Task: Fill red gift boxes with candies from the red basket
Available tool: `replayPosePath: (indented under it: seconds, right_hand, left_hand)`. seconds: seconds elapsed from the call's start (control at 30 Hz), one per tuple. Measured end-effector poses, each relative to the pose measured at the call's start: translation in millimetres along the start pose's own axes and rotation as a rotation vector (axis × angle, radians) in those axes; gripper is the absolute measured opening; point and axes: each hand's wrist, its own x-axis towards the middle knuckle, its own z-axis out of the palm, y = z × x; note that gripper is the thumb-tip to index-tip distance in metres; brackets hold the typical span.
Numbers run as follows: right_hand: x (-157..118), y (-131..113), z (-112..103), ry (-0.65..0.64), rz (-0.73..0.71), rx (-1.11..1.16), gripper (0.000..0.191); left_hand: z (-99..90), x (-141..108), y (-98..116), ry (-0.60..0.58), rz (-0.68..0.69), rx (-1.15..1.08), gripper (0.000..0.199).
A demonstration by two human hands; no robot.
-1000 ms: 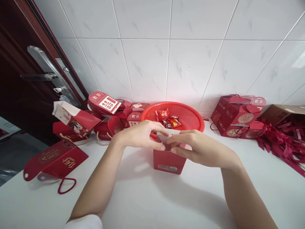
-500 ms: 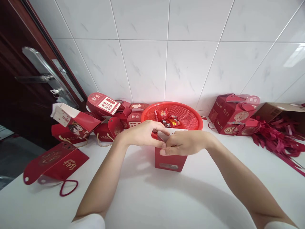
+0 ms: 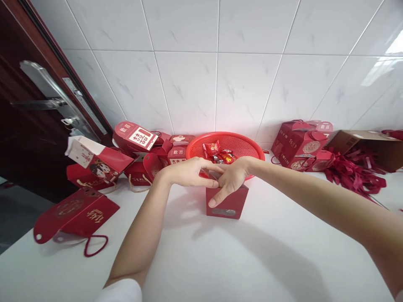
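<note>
A red box (image 3: pixel 227 202) stands upright on the white table, with a small clear window low on its front. My left hand (image 3: pixel 195 172) is at the box's top left edge, its thumb and fingers apart and reaching over the opening. My right hand (image 3: pixel 231 180) points down into the box top, thumb outside over the front face and the other fingers hidden inside. Just behind the box, a red plastic basket (image 3: pixel 245 144) holds several wrapped candies (image 3: pixel 211 148).
Several red boxes (image 3: pixel 135 136) are piled at the left, one lying on its side (image 3: pixel 78 212) near the table edge. More boxes (image 3: pixel 299 144) stand at the back right, beside dark red ribbons (image 3: pixel 349 174) and a cardboard box (image 3: pixel 371 144). A tiled wall is behind.
My right hand has turned to point downward, its fingers now hidden in the box, and its forearm has risen. The view has shifted slightly. My left hand stays at the box top.
</note>
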Motion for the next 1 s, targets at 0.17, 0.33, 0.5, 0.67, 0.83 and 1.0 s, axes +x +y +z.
replayPosePath:
  seconds: [0.17, 0.33, 0.5, 0.67, 0.83, 1.0]
  right_hand:
    - [8, -4, 6, -0.111, 0.056, 0.098, 0.062]
    - [2, -3, 6, -0.115, 0.020, 0.039, 0.064]
    - [-22, 0, -10, -0.106, 0.011, -0.017, 0.066]
    - [-54, 7, -23, -0.102, -0.073, 0.030, 0.066]
    - [-63, 21, -15, -0.138, -0.091, 0.218, 0.068]
    - [-53, 32, -10, -0.205, -0.101, 0.396, 0.069]
  left_hand:
    - [-2.5, -2, 1, -0.037, 0.016, 0.049, 0.051]
    - [-1.6, -2, 6, -0.042, 0.013, 0.046, 0.050]
    - [-1.5, 1, 2, -0.018, -0.018, 0.022, 0.053]
    - [-0.6, 10, -6, -0.012, 0.041, -0.085, 0.056]
    - [6.6, 21, -11, -0.098, 0.052, -0.152, 0.058]
    - [10.6, 25, -13, -0.066, 0.039, -0.155, 0.059]
